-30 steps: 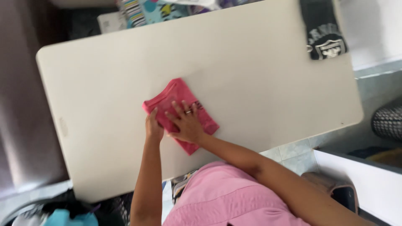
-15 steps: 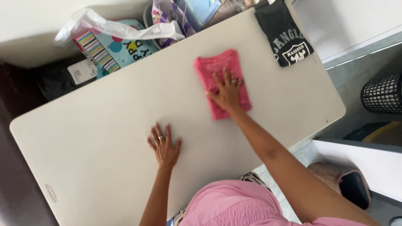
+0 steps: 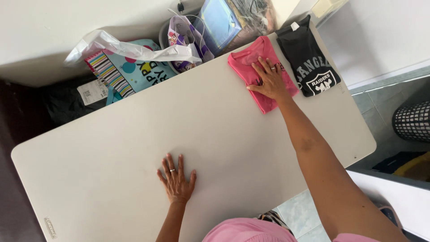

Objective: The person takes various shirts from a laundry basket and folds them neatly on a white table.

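At seven o'clock on the white bench, the left hand is lying flat with fingers spread, grasping nothing. At one o'clock, the right hand is pressing open-palmed on a folded pink garment, gripping nothing. Just beside it, toward two o'clock, a folded black shirt is lying at the bench's far end.

Bright, even daylight; soft faint shadows; sharp focus; slight wide-angle distortion at edges.
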